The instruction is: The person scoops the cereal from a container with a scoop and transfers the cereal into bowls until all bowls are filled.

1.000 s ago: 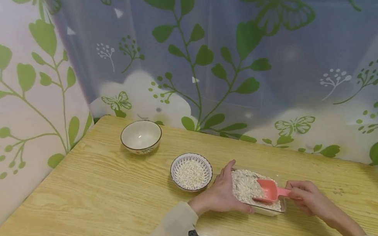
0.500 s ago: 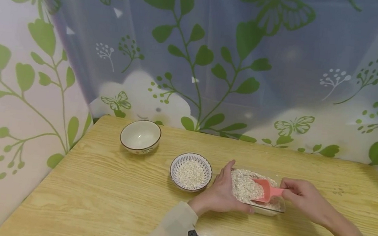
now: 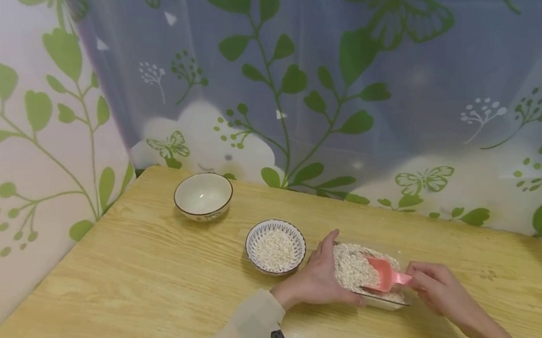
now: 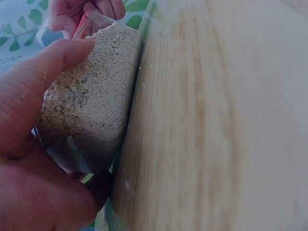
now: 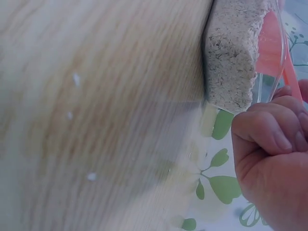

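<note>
A clear rectangular container (image 3: 386, 303) full of rolled oats (image 3: 352, 265) sits on the table at right of centre in the head view. My left hand (image 3: 316, 280) holds its left end, thumb along the near side and fingers on the far side. In the left wrist view that thumb (image 4: 72, 53) lies across the container's wall. My right hand (image 3: 440, 291) grips the handle of a pink scoop (image 3: 383, 275), whose mouth is sunk in the oats and faces left. Curled fingers (image 5: 269, 127) show in the right wrist view, just past the container's end.
Left of the container stands a patterned bowl (image 3: 274, 247) with oats in it. Farther back and left is an empty white bowl with a dark rim (image 3: 202, 196). A few stray flakes (image 5: 91, 176) dot the wooden table (image 3: 137, 287). A leaf-print curtain (image 3: 261, 78) hangs behind.
My right hand has pushed the scoop a little left into the oats, then eased slightly back right. The left hand and the container have stayed in place.
</note>
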Tool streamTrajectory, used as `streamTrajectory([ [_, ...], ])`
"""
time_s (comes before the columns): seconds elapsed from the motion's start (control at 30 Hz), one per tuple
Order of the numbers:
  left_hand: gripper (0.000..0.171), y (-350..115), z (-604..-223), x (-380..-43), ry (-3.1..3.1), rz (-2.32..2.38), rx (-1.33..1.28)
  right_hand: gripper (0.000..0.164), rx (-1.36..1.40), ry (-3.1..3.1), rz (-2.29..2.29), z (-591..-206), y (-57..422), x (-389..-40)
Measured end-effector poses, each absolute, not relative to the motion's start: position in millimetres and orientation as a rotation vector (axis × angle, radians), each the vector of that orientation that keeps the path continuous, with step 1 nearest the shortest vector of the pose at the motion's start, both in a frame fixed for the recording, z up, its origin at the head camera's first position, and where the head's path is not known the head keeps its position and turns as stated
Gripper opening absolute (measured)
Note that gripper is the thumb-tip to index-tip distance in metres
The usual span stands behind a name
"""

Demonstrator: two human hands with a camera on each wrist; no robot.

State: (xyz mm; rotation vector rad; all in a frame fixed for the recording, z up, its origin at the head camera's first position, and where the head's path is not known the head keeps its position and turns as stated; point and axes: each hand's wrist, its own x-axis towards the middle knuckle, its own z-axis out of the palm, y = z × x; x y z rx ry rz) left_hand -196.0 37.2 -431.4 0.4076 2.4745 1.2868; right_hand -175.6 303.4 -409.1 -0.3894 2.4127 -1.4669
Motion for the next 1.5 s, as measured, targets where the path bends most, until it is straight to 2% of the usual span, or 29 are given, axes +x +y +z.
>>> streamTrajectory([
  [0.2,0.14,38,-431,-195,2.471,1.29,0.408,0.022,-0.333,2.34,-1.507,-408,308,-179],
  [0.5,0.138,37,-431,-196,2.467,1.289,0.418,0.026,-0.32,2.105,-1.683,-420,322,-182],
  [0.87,0.138,37,-431,-195,2.467,1.279,0.427,0.033,-0.592,1.623,-1.933,-426,336,-186],
  [1.07,0.138,38,-431,-196,2.463,1.273,0.427,0.044,-0.693,1.296,-2.046,-427,337,-188],
  [1.3,0.139,38,-431,-196,2.462,1.276,0.431,0.04,-0.803,1.093,-2.086,-426,333,-190],
  [1.5,0.139,38,-431,-196,2.46,1.276,0.429,0.044,-0.831,1.065,-2.1,-424,329,-188],
])
